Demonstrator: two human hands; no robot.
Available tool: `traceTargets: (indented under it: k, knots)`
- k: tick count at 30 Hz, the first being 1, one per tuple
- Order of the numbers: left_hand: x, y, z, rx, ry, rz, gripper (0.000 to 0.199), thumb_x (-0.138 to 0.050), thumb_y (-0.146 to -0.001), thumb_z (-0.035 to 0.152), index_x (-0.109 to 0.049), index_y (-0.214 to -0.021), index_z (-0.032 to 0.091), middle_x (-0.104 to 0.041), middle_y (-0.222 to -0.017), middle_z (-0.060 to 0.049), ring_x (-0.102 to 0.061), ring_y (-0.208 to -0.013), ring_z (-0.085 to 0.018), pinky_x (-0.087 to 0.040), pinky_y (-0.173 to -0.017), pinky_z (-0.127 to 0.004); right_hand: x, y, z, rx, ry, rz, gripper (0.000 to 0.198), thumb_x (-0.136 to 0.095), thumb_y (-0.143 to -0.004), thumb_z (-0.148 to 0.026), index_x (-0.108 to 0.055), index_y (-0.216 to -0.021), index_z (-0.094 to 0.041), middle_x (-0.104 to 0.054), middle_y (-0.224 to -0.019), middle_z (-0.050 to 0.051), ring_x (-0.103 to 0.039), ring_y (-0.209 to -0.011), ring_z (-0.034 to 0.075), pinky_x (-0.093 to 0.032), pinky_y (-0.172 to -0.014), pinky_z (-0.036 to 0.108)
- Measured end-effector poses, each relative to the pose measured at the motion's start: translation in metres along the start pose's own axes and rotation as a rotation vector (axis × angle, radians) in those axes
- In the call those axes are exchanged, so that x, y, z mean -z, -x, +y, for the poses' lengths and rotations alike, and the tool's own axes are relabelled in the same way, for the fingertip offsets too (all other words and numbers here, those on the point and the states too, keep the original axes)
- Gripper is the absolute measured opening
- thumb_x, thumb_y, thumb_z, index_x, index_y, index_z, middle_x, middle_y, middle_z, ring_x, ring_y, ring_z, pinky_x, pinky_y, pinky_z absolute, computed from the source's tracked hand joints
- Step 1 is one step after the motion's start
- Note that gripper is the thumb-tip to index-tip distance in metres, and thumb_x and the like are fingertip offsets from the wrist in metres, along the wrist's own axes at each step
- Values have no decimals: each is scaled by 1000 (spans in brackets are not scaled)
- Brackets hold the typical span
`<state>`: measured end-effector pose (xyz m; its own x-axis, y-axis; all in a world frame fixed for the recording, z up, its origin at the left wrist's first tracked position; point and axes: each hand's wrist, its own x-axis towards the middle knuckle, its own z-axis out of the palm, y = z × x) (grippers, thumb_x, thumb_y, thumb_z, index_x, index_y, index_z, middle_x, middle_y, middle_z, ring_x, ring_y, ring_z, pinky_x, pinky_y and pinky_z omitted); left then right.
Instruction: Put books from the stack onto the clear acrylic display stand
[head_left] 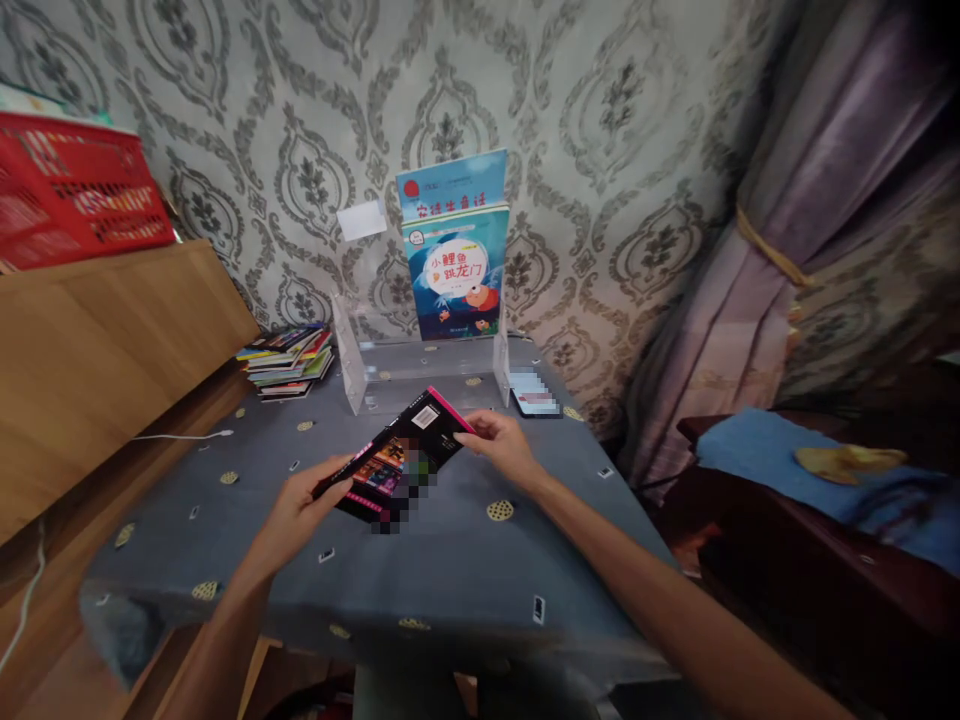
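Observation:
Between my two hands a black book [386, 470] with pink edges is held tilted above the table, its barcode side facing up. My left hand [304, 500] grips its lower left end, thumb on top. At the upper right corner my right hand [499, 445] pinches the book between thumb and fingers. Just beyond it stands a clear plastic book stand [352, 360]. Two blue picture books rest upright at its right side; the front book [454, 280] shows an orange fish, and the rear book [454, 185] rises behind it.
A stack of books [289, 360] lies at the table's back left. A phone [534, 392] sits right of the stand. The tablecloth [450, 590] is grey-blue. A red basket [82, 190] tops a wooden cabinet [112, 340] at left. Blue cloth [757, 450] and a curtain [697, 330] are at right.

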<state>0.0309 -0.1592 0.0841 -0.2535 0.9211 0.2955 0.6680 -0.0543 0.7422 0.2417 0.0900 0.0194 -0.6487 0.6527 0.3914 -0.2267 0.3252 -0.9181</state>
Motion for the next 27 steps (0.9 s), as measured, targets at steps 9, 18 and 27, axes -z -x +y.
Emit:
traceTargets:
  k: [9,18,27]
  knots:
    - [-10,-23,-68,-62,-390,145,35,-44,-92,25,-77,-106,25,-59,-142,-9,-43,-142,-30,-35,-115,-58,-20,74,-36,639,590,-159,19,-52,-98,-15,-70,-98,-21,-72,-109,10,-67,-101,19,-56,-88,35]
    - [-32,-7,-91,54,-414,-43,39,-42,-95,30,-71,-121,22,-64,-137,-10,-51,-137,-28,-39,-115,-51,-28,96,-33,357,670,-576,21,-55,-100,-33,-72,-108,-22,-73,-107,8,-64,-105,22,-49,-94,41]
    - [-59,3,-74,98,-488,30,37,-44,-99,30,-59,-131,20,-57,-145,-14,-49,-138,-29,-35,-115,-55,-74,17,8,356,769,-565,28,-56,-97,-26,-67,-123,-23,-69,-128,12,-60,-123,26,-38,-111,51]
